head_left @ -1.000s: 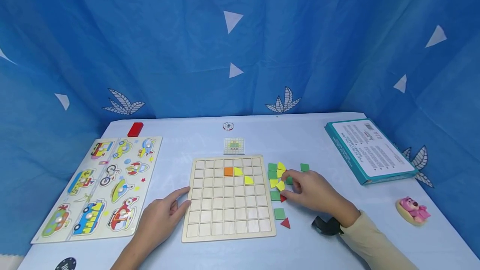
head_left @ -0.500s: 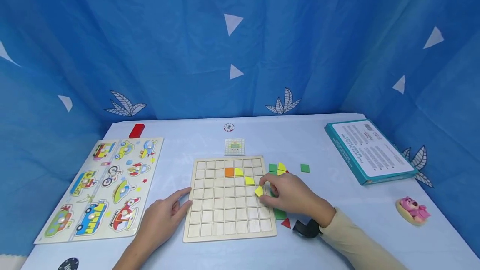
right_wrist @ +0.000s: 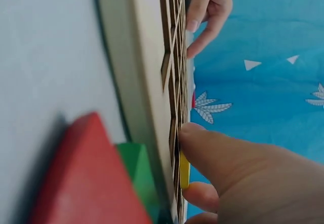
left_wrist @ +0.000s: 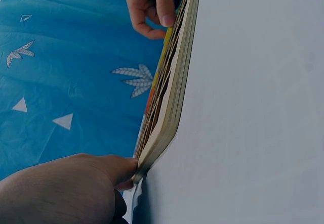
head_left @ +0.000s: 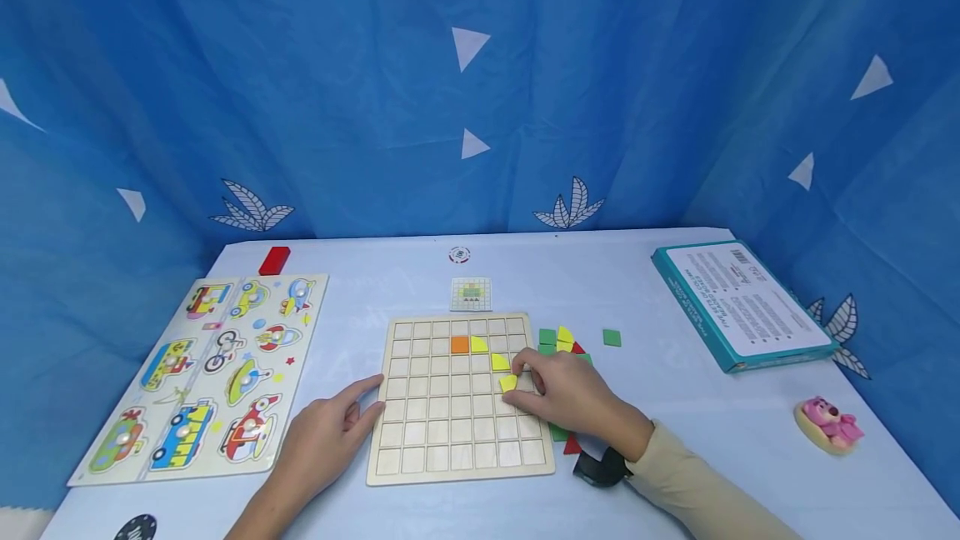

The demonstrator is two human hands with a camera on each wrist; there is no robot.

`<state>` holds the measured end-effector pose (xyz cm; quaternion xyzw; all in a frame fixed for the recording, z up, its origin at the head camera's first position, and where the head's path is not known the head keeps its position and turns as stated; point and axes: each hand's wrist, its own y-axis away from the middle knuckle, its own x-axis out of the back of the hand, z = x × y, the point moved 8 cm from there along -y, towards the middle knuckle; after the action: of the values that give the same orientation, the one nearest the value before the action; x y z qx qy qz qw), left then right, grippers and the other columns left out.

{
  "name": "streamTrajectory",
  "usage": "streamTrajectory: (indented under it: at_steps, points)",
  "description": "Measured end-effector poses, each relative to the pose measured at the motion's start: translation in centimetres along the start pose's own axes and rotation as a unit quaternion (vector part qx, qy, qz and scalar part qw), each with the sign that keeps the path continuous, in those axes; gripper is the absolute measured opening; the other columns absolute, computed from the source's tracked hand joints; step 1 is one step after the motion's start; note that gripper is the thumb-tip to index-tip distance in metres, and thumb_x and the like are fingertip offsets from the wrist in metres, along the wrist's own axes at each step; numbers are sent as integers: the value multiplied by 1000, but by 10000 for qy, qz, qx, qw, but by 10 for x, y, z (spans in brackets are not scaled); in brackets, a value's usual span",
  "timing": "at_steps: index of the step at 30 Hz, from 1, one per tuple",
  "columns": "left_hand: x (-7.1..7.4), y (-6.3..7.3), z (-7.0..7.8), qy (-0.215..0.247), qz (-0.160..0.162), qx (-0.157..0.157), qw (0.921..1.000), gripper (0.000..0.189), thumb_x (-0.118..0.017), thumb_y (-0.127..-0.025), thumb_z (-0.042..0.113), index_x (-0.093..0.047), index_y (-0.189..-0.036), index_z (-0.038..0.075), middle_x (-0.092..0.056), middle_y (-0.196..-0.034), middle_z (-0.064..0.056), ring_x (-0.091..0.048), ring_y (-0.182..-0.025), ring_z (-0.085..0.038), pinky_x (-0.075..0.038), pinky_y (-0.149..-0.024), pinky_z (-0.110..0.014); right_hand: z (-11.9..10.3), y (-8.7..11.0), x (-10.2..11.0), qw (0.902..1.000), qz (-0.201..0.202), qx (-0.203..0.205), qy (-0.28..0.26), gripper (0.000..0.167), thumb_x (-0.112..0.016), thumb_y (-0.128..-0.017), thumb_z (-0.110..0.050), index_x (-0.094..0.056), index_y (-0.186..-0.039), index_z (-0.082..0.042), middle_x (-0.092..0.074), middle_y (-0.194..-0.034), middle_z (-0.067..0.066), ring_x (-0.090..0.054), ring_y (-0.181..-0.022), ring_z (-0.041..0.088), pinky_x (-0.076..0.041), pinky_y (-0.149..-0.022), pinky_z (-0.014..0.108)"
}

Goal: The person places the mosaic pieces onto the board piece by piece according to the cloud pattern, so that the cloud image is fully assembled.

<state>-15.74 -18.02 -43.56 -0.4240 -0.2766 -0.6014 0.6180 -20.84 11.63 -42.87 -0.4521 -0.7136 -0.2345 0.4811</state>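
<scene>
A wooden grid board [head_left: 427, 457] lies on the table. My right hand [head_left: 573, 394] is over its right side, thumb and index finger pinching a yellow quarter-circle tile [head_left: 508, 383] low over the cells. In the right wrist view the yellow tile [right_wrist: 185, 171] shows between thumb and finger, close to the grid. An orange square tile [head_left: 459, 345] and two yellow quarter-circle tiles, one [head_left: 478, 345] beside it and another [head_left: 500, 362] diagonally below, sit in cells. My left hand [head_left: 318, 444] touches the board's left edge with extended thumb and index finger.
Right of the board lie green squares [head_left: 612, 337], yellow quarter-circles [head_left: 565, 335] and red triangles [head_left: 572, 444], partly covered by my right hand. A small pattern card [head_left: 471, 294] is behind the board. A vehicle puzzle [head_left: 202, 382] lies left; a teal box [head_left: 742, 302] and pink bear figure [head_left: 828, 423] lie right.
My right hand has carried the yellow quarter-circle tile left from the loose pieces onto the board's right side, where the tile has turned slightly. The left hand stays at the board's edge.
</scene>
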Motion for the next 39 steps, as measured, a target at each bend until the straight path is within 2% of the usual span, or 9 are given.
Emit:
streamTrajectory:
  at_steps: [10,19,26,39]
  points:
    - [0,0,0,-5,2,17,10000,36,-77,-93,32,-73,-127,20,-37,-54,18,-32,-46,-2,-28,-48,-24,5,-1,4,9995,213,77,-209,16,-80,-90,-35,-73,-102,-27,-41,-54,-15,-40,-47,3,-32,-46,23]
    - [2,0,1,-24,85,-105,9999,35,-78,-93,31,-73,-126,20,-36,-55,19,-31,-47,-1,-28,-48,-24,5,-2,7,9988,437,84,-186,15,-81,-89,-33,-75,-101,-27,-39,-52,-16,-39,-46,2,-32,-46,23]
    - [0,0,1,-29,37,-26,10000,36,-77,-93,32,-73,-126,19,-37,-54,18,-31,-46,-2,-28,-47,-24,9,-4,7,9982,585,-4,-113,11,-81,-89,-31,-76,-98,-27,-38,-52,-16,-39,-46,1,-32,-46,22]
    - [1,-1,2,3,-72,27,10000,37,-77,-94,32,-72,-127,17,-36,-52,16,-31,-45,-3,-27,-46,-24,14,-6,5,9978,618,-123,-193,12,-82,-89,-35,-73,-94,-30,-38,-51,-15,-39,-46,3,-31,-49,24]
